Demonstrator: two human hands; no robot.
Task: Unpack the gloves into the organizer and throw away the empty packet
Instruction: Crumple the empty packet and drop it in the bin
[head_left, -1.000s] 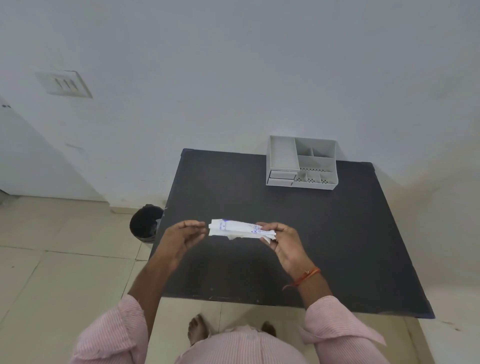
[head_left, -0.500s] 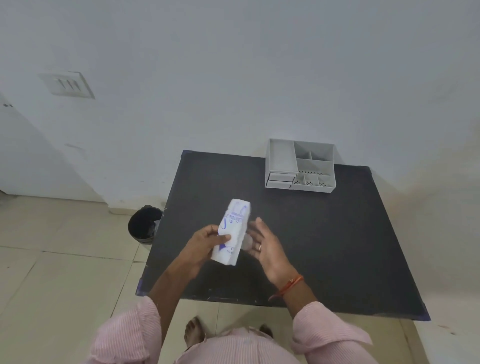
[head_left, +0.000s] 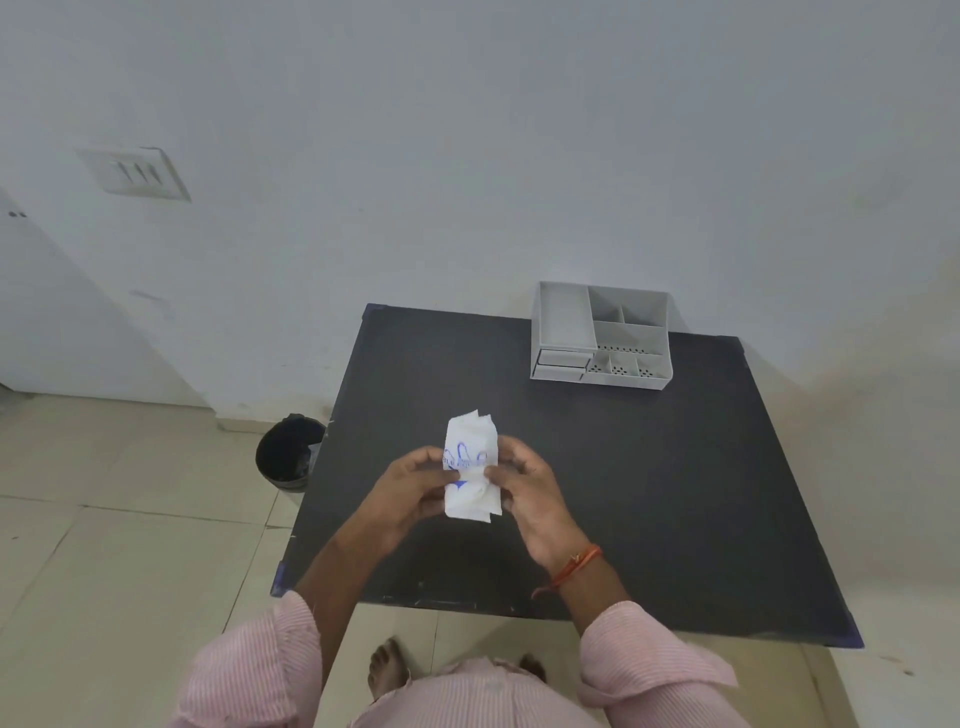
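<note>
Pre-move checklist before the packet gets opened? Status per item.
1. Glove packet gripped by both hands: ok, left hand and right hand pinch it from either side above the table.
2. Packet opened: cannot tell; no gloves visible outside it.
3. Organizer reachable: ok, upright at the table's far edge.
4. Organizer compartments free: ok, the visible ones look empty.
5. Bin ready for the packet: ok, open, on the floor left of the table.
</note>
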